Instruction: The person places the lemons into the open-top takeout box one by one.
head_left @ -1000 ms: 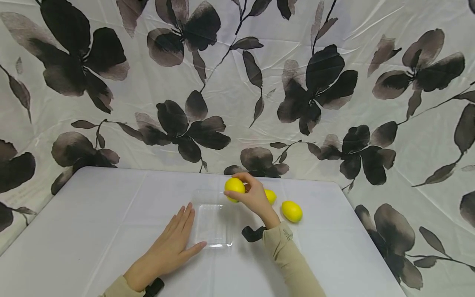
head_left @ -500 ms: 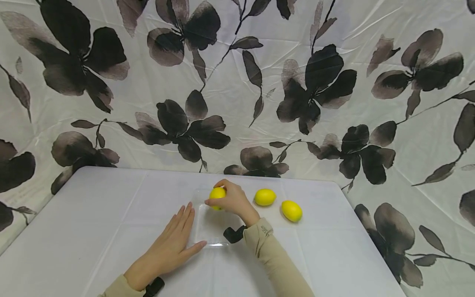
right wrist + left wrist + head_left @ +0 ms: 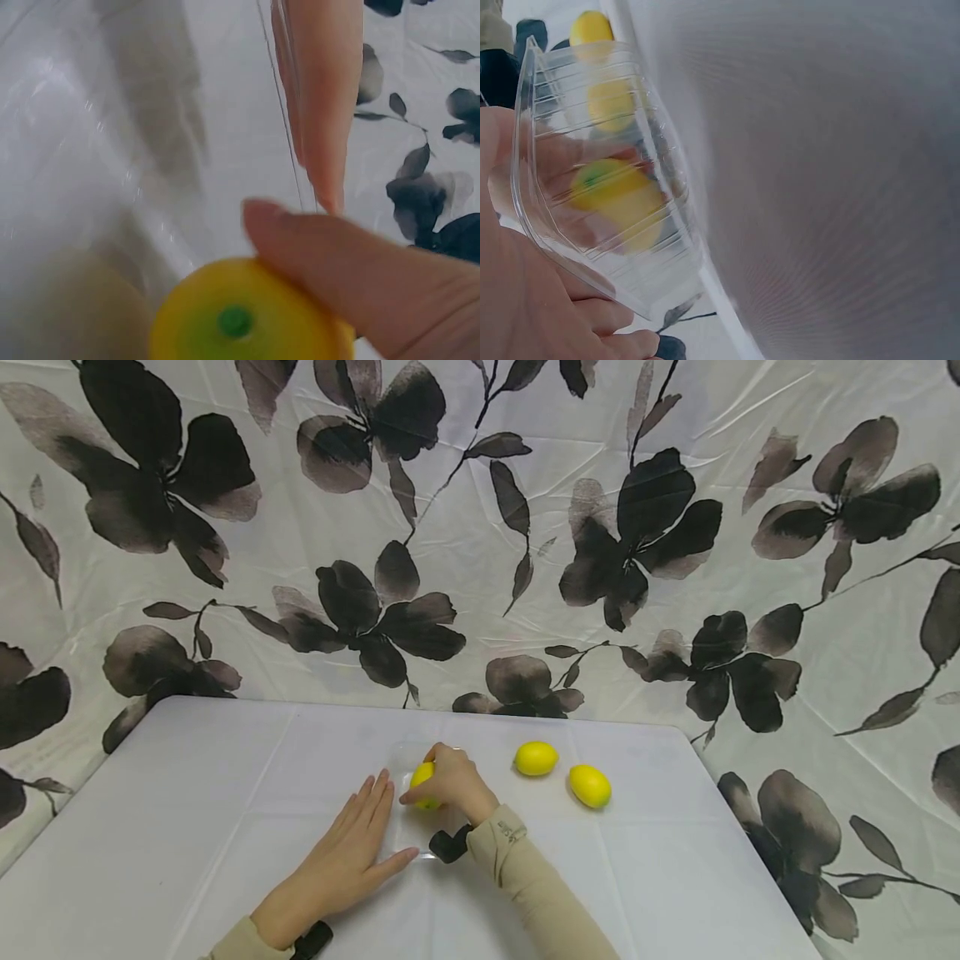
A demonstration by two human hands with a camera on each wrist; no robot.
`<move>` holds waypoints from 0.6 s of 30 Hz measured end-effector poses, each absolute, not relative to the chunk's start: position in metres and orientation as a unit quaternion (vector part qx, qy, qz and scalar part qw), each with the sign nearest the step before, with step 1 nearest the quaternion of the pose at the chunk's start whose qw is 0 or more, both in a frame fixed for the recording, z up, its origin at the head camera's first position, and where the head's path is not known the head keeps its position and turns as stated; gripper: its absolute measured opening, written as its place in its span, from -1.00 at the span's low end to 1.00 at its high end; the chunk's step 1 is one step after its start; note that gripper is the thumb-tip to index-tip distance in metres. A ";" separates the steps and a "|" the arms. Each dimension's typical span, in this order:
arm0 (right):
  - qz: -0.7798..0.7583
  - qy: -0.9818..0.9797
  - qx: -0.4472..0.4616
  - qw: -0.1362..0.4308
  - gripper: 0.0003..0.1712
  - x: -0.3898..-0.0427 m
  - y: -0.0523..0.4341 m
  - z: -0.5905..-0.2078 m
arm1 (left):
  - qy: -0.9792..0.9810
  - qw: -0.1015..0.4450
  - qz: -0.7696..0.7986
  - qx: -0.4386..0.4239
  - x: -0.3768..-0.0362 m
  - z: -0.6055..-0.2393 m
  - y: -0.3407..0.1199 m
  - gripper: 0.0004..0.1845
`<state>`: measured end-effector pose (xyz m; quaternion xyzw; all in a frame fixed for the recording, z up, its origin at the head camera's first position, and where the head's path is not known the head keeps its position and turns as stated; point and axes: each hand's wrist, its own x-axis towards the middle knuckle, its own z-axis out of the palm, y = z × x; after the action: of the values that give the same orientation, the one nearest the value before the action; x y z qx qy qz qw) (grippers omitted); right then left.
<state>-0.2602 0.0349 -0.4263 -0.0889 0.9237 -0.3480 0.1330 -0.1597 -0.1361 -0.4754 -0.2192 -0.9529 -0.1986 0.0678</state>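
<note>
The right hand (image 3: 450, 782) curls its fingers and thumb around a yellow lemon (image 3: 422, 777), holding it low over the far left part of a clear plastic tray (image 3: 420, 847) that lies on the white table (image 3: 187, 827). In the right wrist view the thumb (image 3: 352, 277) presses on the lemon's (image 3: 247, 315) side beside its green stem spot, with the tray's clear ribbed floor (image 3: 90, 150) just below; whether the fruit already touches the floor cannot be told. The left hand (image 3: 341, 860) lies flat on the table with straight fingers, its fingertips and thumb against the tray's left edge. From the left wrist, the tray wall (image 3: 592, 225) stands between the camera and the lemon (image 3: 615, 195), which shows blurred through the plastic. Two more lemons sit on the table to the right of the tray, well clear of both hands: one further back (image 3: 536, 758) and one nearer and further right (image 3: 589, 786), close to each other but not touching. Behind the table hangs a white cloth with dark flowers (image 3: 645, 535).
</note>
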 end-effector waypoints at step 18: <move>-0.308 0.945 -0.038 0.102 0.14 -0.263 0.026 -0.430 | -0.951 0.082 -0.196 -0.223 -0.160 -0.476 -0.136 0.03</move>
<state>-0.2630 0.0259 -0.4296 -0.0382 0.9450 -0.3084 0.1023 -0.1603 -0.1360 -0.4765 -0.2231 -0.9513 -0.1962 0.0820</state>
